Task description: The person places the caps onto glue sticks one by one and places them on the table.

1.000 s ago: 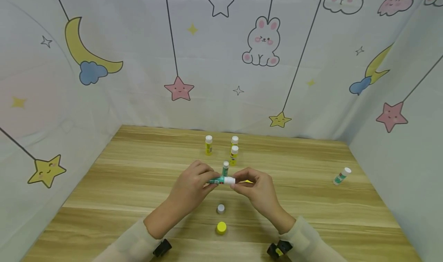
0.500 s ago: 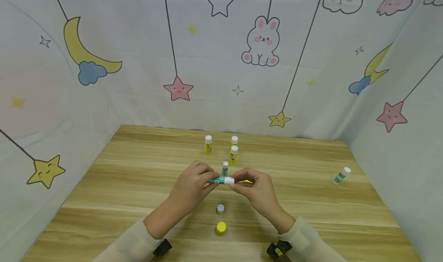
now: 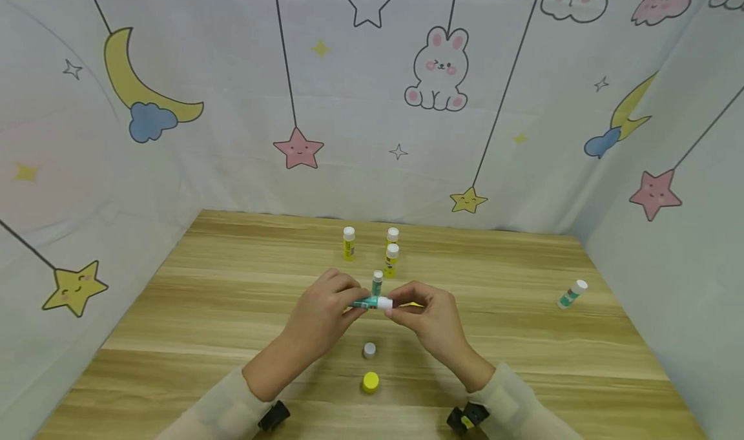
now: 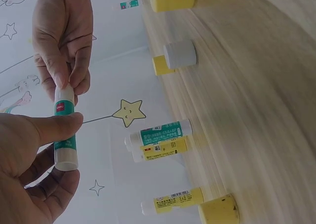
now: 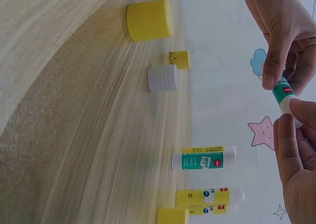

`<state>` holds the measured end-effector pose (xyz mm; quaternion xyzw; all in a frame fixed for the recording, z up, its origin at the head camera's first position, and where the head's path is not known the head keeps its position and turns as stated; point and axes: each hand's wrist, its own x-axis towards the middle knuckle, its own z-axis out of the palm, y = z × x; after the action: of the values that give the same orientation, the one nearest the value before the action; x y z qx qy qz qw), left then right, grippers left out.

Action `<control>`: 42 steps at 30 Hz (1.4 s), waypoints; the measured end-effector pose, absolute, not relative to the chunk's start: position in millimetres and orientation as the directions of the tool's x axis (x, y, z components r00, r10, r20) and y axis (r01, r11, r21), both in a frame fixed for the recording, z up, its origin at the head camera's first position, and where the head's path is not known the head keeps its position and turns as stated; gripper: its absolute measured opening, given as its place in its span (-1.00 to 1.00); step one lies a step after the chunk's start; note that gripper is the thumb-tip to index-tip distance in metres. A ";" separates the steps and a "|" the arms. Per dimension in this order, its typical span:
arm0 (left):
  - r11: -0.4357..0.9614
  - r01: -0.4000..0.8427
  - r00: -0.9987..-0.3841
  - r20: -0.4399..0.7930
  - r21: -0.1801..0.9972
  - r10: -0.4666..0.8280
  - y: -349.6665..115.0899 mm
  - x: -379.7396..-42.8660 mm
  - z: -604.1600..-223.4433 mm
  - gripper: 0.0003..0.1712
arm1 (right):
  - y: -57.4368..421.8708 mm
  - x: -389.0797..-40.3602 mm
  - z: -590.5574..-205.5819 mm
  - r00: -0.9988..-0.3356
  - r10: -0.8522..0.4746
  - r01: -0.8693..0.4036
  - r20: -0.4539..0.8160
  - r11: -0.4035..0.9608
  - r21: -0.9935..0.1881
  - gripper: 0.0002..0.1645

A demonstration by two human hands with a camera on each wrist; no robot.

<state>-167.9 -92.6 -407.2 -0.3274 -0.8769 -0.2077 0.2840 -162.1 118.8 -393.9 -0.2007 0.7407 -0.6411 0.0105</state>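
A green glue stick with a white cap is held level above the middle of the table. My left hand grips its green body between thumb and fingers. From the other side my right hand pinches the white cap with thumb and fingertips. In the left wrist view the cap looks seated against the body, with no gap that I can make out. Just behind the hands another green glue stick stands upright. On the table in front lie a small grey-white cap and a yellow cap.
Yellow glue sticks stand at the back: one on the left, with a front one and a rear one to its right. Far right, a green glue stick leans. A yellow piece is partly hidden by my right hand. Printed cloth surrounds the table.
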 end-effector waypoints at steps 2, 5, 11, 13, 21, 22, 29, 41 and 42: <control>0.697 0.695 -0.621 0.636 0.175 0.459 -92.5 -167.7 -406.9 -0.78 | 118.8 -161.8 -393.8 -0.918 -0.312 -0.285 0.244 0.095 -0.954 -0.81; 0.694 0.700 -0.615 0.637 0.170 0.464 -92.4 -167.6 -406.7 -0.78 | 118.9 -161.2 -393.4 -0.917 -0.314 -0.288 0.247 0.090 -0.953 -0.82; 0.680 0.715 -0.595 0.650 0.160 0.472 -92.2 -168.0 -407.0 -0.78 | 118.4 -160.0 -391.7 -0.920 -0.300 -0.290 0.250 0.096 -0.952 -0.84; 0.674 0.722 -0.585 0.655 0.154 0.478 -91.9 -168.0 -406.5 -0.78 | 118.2 -159.7 -391.0 -0.926 -0.283 -0.290 0.249 0.111 -0.951 -0.85; 0.665 0.736 -0.565 0.656 0.126 0.501 -90.1 -166.8 -404.3 -0.80 | 116.4 -158.4 -389.7 -0.938 -0.231 -0.295 0.259 0.140 -0.945 -0.87; 0.665 0.737 -0.563 0.655 0.122 0.504 -89.9 -166.4 -403.9 -0.80 | 116.2 -158.3 -390.1 -0.938 -0.228 -0.295 0.260 0.137 -0.945 -0.87; 0.669 0.737 -0.551 0.662 0.100 0.508 -88.9 -165.3 -404.0 -0.80 | 115.1 -158.2 -393.8 -0.943 -0.208 -0.286 0.259 0.114 -0.951 -0.88; 0.663 0.738 -0.557 0.666 0.123 0.496 -88.0 -165.3 -406.9 -0.78 | 115.8 -156.4 -394.9 -0.941 -0.216 -0.289 0.259 0.121 -0.950 -0.89; 0.662 0.739 -0.558 0.665 0.126 0.496 -88.1 -165.3 -406.8 -0.78 | 116.0 -156.0 -394.8 -0.940 -0.220 -0.291 0.259 0.125 -0.949 -0.88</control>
<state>-165.3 -88.1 -406.8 -0.3592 -0.8596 -0.2002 0.3032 -156.0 116.0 -394.8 -0.1704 0.7495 -0.6391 -0.0278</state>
